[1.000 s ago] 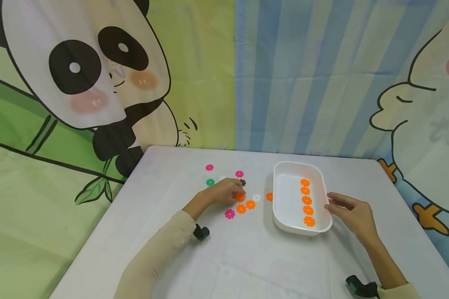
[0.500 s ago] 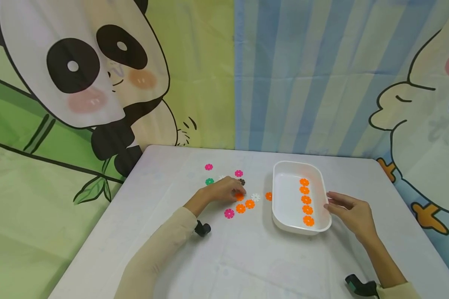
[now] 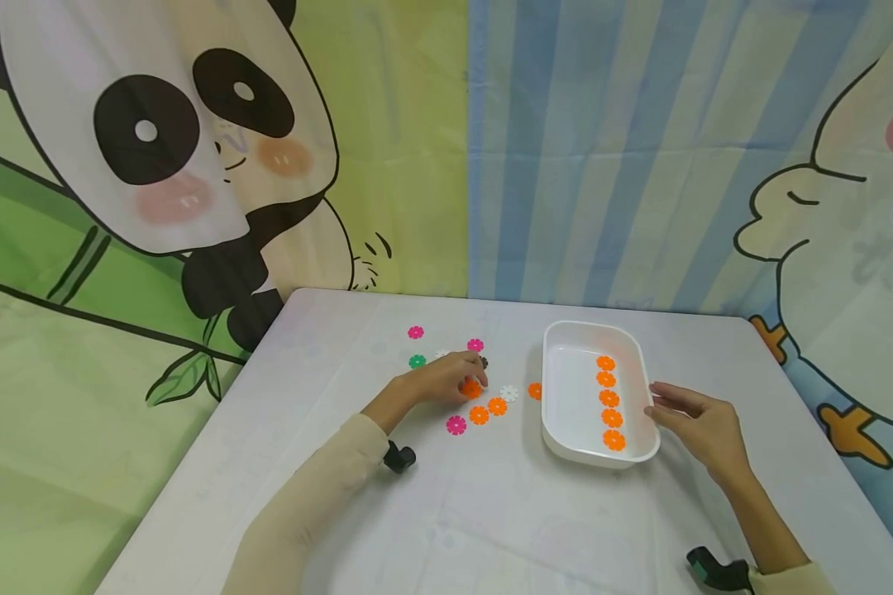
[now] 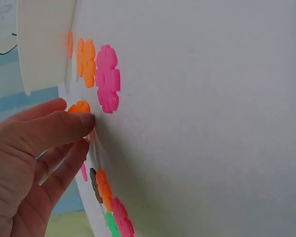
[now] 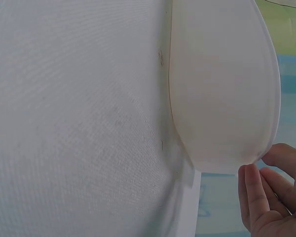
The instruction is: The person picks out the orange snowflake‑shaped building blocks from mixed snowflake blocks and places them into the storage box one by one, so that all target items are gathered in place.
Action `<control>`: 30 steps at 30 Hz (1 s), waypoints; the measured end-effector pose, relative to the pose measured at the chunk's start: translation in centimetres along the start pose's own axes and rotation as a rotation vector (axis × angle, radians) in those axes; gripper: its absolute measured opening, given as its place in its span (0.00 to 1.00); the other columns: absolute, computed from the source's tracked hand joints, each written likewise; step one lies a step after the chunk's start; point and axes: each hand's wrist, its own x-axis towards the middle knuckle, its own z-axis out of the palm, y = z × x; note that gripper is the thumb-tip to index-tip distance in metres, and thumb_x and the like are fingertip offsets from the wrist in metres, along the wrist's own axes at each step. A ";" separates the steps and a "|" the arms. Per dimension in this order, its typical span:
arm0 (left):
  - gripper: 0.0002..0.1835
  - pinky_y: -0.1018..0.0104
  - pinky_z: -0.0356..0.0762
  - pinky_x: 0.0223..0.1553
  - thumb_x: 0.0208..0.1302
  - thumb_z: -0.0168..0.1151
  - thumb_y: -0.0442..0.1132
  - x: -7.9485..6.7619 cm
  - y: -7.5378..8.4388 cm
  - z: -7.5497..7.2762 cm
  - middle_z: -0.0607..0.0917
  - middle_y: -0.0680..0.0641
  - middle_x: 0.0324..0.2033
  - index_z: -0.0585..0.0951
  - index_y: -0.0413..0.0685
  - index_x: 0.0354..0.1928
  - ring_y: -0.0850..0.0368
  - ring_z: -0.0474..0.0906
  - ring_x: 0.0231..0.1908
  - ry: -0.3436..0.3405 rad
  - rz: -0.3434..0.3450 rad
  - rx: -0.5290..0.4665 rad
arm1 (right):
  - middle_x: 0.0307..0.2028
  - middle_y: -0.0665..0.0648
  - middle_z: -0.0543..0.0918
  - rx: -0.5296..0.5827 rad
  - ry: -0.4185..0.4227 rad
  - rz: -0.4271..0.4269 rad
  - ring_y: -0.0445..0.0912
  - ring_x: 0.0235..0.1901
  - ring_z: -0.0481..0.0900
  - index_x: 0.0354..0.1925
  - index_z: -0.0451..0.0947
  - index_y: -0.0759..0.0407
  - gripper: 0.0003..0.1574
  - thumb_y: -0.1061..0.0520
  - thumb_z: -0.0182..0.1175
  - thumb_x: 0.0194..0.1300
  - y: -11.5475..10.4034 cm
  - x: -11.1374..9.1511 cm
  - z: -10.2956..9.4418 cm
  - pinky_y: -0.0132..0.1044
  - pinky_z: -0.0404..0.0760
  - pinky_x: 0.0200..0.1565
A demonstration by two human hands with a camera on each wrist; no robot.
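In the head view my left hand pinches an orange flower-shaped plastic disc between thumb and fingertips. The left wrist view shows this orange disc partly hidden by the thumb. Two more orange discs lie just below the hand, near a pink disc and a white disc. My right hand holds the right rim of a white plastic tray. In the right wrist view, the thumb and fingertips meet the tray wall at one corner. Several orange discs form a column inside the tray.
Behind the left hand lie a green disc, two pink discs and a dark disc; a white one is partly covered. Another orange disc sits against the tray's left side. A cartoon curtain hangs behind the table.
The left hand and its orange disc have shifted slightly left, away from the other two orange discs. The right hand and the tray stay in place.
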 end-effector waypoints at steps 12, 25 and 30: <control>0.13 0.75 0.75 0.43 0.59 0.66 0.30 -0.2 0.3 -0.8 0.81 0.51 0.40 0.86 0.45 0.48 0.59 0.75 0.40 0.027 0.064 0.084 | 0.53 0.62 0.82 -0.018 0.005 0.016 0.29 0.43 0.77 0.59 0.78 0.62 0.35 0.43 0.68 0.60 0.1 -0.1 0.0 0.19 0.75 0.41; 0.13 0.76 0.76 0.44 0.60 0.65 0.31 0.9 -0.5 -0.1 0.83 0.52 0.38 0.85 0.45 0.47 0.64 0.78 0.39 -0.004 0.043 -0.017 | 0.54 0.64 0.81 0.017 -0.006 -0.007 0.19 0.40 0.70 0.58 0.77 0.65 0.34 0.46 0.68 0.61 0.0 -0.1 0.0 0.16 0.73 0.41; 0.14 0.77 0.75 0.43 0.60 0.67 0.34 1.0 0.2 0.0 0.83 0.52 0.39 0.85 0.45 0.49 0.65 0.77 0.39 -0.021 0.048 -0.016 | 0.54 0.63 0.81 0.009 -0.006 -0.006 0.19 0.40 0.70 0.58 0.77 0.65 0.34 0.45 0.68 0.61 0.0 -0.1 0.0 0.16 0.73 0.40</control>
